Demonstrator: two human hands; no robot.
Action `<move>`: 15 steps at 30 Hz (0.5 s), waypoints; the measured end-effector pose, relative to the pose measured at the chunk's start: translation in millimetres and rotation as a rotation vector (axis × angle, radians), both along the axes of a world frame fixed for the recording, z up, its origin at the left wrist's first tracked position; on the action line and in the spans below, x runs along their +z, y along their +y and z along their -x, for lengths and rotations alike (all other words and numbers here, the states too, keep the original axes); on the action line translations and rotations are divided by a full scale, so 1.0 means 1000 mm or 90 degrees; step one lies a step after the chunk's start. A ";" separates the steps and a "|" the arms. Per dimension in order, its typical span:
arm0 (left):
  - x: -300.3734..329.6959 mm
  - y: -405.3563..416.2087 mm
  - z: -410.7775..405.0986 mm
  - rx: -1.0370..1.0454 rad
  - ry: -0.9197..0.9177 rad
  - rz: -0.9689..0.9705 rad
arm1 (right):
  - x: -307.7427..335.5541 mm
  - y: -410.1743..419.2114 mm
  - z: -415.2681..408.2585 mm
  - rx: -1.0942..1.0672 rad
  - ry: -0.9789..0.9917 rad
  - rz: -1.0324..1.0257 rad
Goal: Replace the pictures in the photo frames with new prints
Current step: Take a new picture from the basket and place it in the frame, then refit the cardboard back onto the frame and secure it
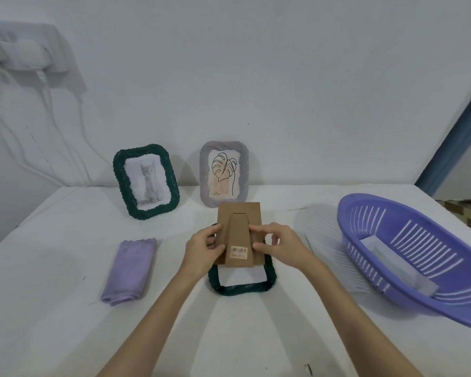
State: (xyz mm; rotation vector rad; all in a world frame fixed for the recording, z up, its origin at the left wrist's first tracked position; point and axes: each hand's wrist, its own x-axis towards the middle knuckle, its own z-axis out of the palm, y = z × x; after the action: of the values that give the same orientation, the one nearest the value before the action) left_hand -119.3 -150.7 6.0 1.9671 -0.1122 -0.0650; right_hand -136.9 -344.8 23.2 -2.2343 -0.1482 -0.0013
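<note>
While lying face down on the tabletop (52, 308), green frame (242, 287) being reopened: left hand (204, 247) and right hand (276, 244) both pinching the brown backing board (239, 216), lifting its edges above the frame.

Illumination is soft, even and cool-toned, with only faint diffuse shadows on the white cloth-covered table (52, 308). Wide-angle distortion curves the table edges and stretches the purple slotted plastic basket (408, 257) at right. Overall sharpness is moderate; no strong glare is visible.
</note>
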 end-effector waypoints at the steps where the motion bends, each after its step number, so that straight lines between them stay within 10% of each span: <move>1: -0.001 0.002 0.000 -0.006 0.012 -0.016 | 0.000 -0.004 -0.002 0.024 0.019 0.014; 15: -0.016 0.004 0.009 -0.010 0.049 -0.084 | -0.035 -0.015 -0.009 0.082 0.051 0.127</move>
State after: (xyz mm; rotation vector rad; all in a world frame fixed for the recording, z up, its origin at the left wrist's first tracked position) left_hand -128.0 -146.9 -10.3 2.0920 -0.0738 -0.1613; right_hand -127.9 -359.9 -11.6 -2.4156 -0.2585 0.1795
